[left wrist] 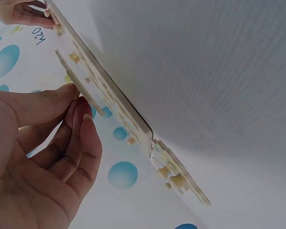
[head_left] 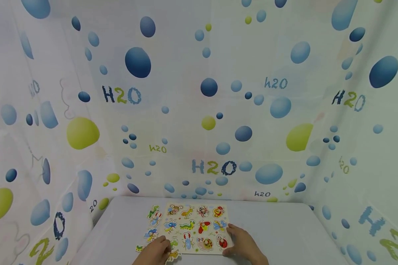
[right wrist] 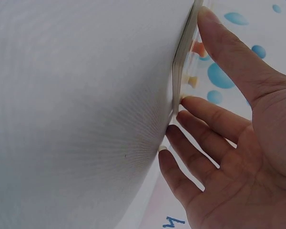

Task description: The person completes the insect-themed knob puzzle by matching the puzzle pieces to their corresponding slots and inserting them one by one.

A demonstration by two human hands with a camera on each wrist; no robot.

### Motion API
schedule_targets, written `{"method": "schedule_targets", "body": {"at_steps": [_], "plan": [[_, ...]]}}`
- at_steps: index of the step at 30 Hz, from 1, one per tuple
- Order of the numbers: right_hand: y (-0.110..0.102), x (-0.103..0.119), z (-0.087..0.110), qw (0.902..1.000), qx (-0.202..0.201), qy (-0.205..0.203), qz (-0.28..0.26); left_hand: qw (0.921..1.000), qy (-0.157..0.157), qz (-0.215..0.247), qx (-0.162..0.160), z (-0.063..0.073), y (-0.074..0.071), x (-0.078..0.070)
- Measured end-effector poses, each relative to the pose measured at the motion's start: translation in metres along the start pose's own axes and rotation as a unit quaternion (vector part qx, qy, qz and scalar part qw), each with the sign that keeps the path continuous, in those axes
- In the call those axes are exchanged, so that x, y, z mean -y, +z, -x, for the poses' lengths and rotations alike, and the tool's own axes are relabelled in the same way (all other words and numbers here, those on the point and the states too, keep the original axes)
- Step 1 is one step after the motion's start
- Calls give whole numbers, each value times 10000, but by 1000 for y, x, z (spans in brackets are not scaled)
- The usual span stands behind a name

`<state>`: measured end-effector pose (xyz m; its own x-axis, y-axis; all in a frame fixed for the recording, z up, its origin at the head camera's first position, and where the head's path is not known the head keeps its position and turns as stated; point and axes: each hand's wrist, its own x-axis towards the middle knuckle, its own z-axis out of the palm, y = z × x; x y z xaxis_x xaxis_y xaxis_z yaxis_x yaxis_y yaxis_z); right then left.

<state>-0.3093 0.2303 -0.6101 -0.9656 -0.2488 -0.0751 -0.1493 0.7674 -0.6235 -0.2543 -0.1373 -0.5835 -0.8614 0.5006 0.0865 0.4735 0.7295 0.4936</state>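
A wooden insect puzzle board [head_left: 199, 251] lies on the table, with printed bugs across its face and knobs seen from the side in the left wrist view. My left hand [head_left: 155, 251] is at its near left corner and pinches a thin puzzle piece [left wrist: 88, 93] between thumb and fingers, just above the board. From the head, this piece shows an orange insect [head_left: 173, 255] and overlaps the board's edge. My right hand [head_left: 243, 243] touches the board's right side, its thumb at the near corner and its fingers spread fairly straight along the edge.
Several loose pieces lie left of the board: a green one [head_left: 153, 211], a red-horned beetle [head_left: 156, 219], a blue insect [head_left: 150, 234] and a green piece [head_left: 139, 248] partly behind the left hand. A white table [head_left: 278, 228] meets bubble-print curtains [head_left: 185, 121] around it.
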Motion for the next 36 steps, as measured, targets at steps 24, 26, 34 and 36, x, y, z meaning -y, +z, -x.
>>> {"method": "schedule_targets", "body": {"at_steps": [24,26,34,36], "plan": [[1,2,-2,9998,-15,201,73,9990,237,-258,-279,-12,-3,0],[1,2,-3,9997,-13,232,82,9990,202,-218,-329,-13,-4,-1],[2,0,-3,9996,2,242,110,9979,323,-243,-504,-17,-7,-4],[2,0,-2,9997,-18,218,114,9979,307,-250,-511,-19,-7,-5]]}}
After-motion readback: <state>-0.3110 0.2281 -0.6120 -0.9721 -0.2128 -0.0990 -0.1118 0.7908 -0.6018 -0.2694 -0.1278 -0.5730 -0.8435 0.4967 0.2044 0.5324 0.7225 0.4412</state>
